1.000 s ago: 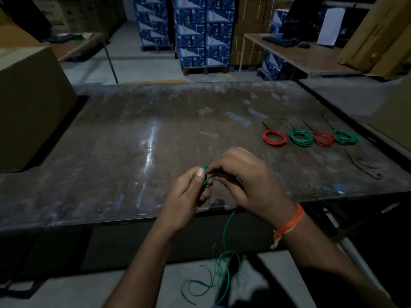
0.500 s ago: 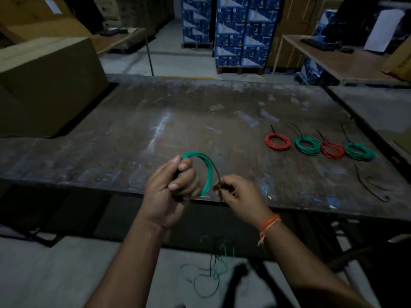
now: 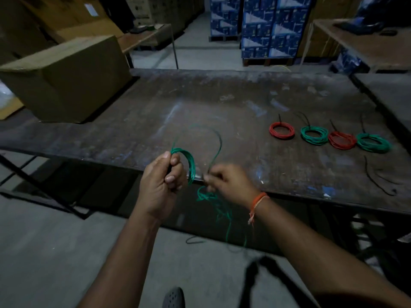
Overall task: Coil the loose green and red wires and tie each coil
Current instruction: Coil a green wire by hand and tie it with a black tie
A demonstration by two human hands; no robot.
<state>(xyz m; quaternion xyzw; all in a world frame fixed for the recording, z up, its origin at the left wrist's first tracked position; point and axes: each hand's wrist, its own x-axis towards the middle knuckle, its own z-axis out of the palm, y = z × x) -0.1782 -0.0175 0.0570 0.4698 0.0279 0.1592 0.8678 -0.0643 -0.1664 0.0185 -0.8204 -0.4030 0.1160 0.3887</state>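
At the table (image 3: 155,121) edge, both hands grip green wire (image 3: 191,163).

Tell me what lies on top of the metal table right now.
On the metal table lie four tied coils in a row: red coil, green coil, second red coil, second green coil. Loose black ties lie nearer. A cardboard box covers the left corner.

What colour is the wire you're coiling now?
Green, in the head view: the coil in the left hand.
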